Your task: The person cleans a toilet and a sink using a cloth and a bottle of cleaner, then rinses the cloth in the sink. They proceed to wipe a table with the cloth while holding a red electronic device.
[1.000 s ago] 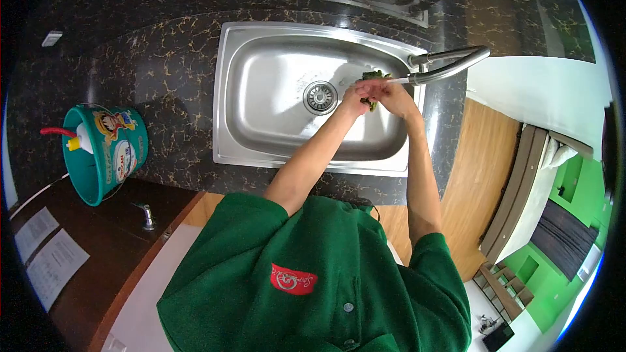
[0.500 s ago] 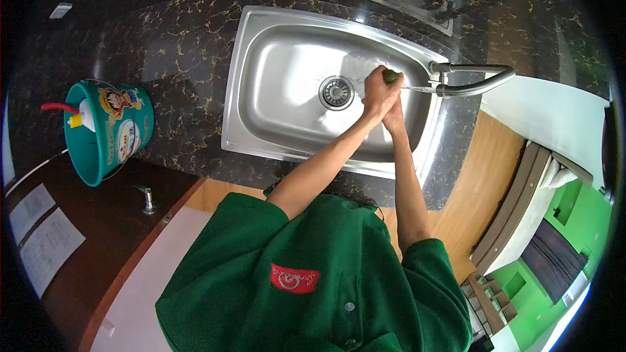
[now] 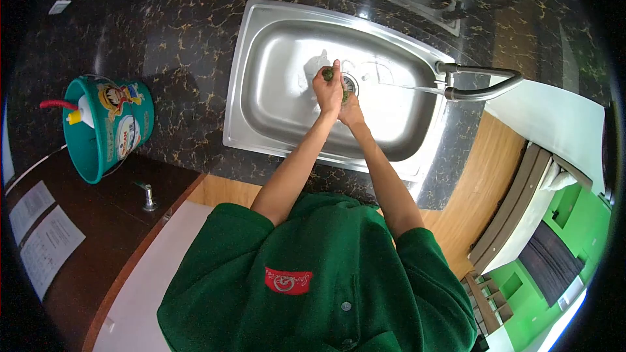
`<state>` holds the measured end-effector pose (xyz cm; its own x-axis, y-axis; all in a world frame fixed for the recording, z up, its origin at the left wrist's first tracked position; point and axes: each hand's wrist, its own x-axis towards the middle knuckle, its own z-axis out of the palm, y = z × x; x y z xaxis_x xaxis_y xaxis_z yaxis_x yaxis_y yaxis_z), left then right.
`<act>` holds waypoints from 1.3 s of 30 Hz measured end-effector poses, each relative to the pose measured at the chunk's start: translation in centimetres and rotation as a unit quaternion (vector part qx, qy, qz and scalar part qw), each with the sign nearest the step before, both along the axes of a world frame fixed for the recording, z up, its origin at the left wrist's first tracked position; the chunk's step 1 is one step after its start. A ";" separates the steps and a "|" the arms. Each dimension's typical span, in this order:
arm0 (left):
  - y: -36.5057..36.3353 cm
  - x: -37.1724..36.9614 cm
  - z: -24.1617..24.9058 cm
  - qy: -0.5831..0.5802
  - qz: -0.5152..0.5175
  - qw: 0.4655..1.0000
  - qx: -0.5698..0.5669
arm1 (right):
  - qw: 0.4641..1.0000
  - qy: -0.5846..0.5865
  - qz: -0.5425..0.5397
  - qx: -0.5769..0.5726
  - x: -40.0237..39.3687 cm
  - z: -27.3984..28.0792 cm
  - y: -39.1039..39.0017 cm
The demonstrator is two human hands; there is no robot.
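Both of my hands are together over the drain side of the steel sink (image 3: 274, 111). My left hand (image 3: 328, 94) is wrapped round a dark green item (image 3: 328, 74), its thumb pointing up. Close against it, my right hand (image 3: 351, 112) closes on green material that shows between the two hands. Whether this is one item or two cannot be made out. The drain (image 3: 350, 83) is partly hidden behind my hands. A thin stream of water comes from the curved faucet (image 3: 486, 94), to the right of my hands.
A teal bucket (image 3: 107, 143) holding a white bottle with a yellow cap (image 3: 75, 117) and a red-handled item stands on the dark marbled counter (image 3: 176, 91) at left. Printed papers (image 3: 52, 248) lie at lower left, near a small metal fitting (image 3: 149, 197).
My hands have moved left, away from the faucet stream to the drain, with the green item. The stream now falls clear of them.
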<state>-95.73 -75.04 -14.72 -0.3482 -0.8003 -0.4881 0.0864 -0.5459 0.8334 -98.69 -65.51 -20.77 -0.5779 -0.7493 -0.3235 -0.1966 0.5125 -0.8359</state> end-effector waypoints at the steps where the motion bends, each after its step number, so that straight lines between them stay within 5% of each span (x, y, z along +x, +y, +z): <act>1: -0.1 0.1 -0.5 -0.014 -0.005 1.000 0.019 | 0.999 0.010 0.005 0.039 0.2 -0.4 0.2; 9: 2.1 -4.9 -4.6 -0.052 -0.142 0.987 0.047 | 0.982 0.037 -0.026 0.185 -3.0 0.8 2.3; 10: 2.2 -5.8 -3.9 -0.057 -0.196 0.974 0.099 | 0.988 0.035 -0.037 0.142 -3.8 -0.2 3.4; 11: 2.8 -6.7 -2.9 -0.114 -0.260 0.959 0.017 | 0.993 0.033 -0.048 0.098 -4.7 -2.4 4.8; 14: 5.0 -9.2 -0.5 -0.149 -0.403 0.869 -0.245 | 0.997 -0.043 -0.051 0.043 -7.7 0.0 6.6; 15: 4.1 -9.2 2.6 -0.140 -0.501 0.824 -0.224 | 0.996 -0.034 -0.017 0.083 -9.4 -0.4 7.6; 18: 4.5 -9.7 4.4 -0.228 -0.515 0.706 -0.429 | 0.992 -0.111 -0.054 0.039 -11.6 1.6 8.1; 22: 3.1 -9.5 8.7 -0.180 -0.614 0.633 -0.435 | 0.989 -0.109 -0.101 0.018 -13.1 6.6 7.3; 26: 3.6 -9.4 8.2 -0.126 -0.480 0.632 -0.596 | 0.989 -0.114 -0.095 -0.027 -12.7 9.6 7.1; 28: 2.2 -8.9 11.0 -0.111 -0.505 0.671 -0.531 | 0.984 -0.128 -0.053 -0.109 -13.4 10.2 6.7; 31: -0.1 -7.9 8.0 -0.071 -0.434 0.756 -0.485 | 0.992 -0.017 -0.032 -0.119 -14.6 15.1 6.4; 32: -0.4 -7.4 7.7 -0.084 -0.426 0.784 -0.443 | 0.979 0.044 -0.062 -0.191 -15.4 12.6 5.4; 34: -0.5 -7.3 5.1 -0.116 -0.426 0.801 -0.405 | 0.989 0.108 -0.081 -0.054 -14.6 17.6 4.0; 36: 0.6 -7.0 3.8 -0.114 -0.386 0.811 -0.424 | 0.977 0.158 -0.068 -0.123 -14.0 18.4 2.9; 37: 2.1 -6.9 4.2 -0.156 -0.356 0.803 -0.452 | 0.988 -0.009 -0.044 -0.145 -13.4 20.0 2.8; 39: 2.2 -7.7 2.0 -0.138 -0.378 0.716 -0.570 | 0.987 -0.057 -0.015 -0.147 -12.5 22.6 3.2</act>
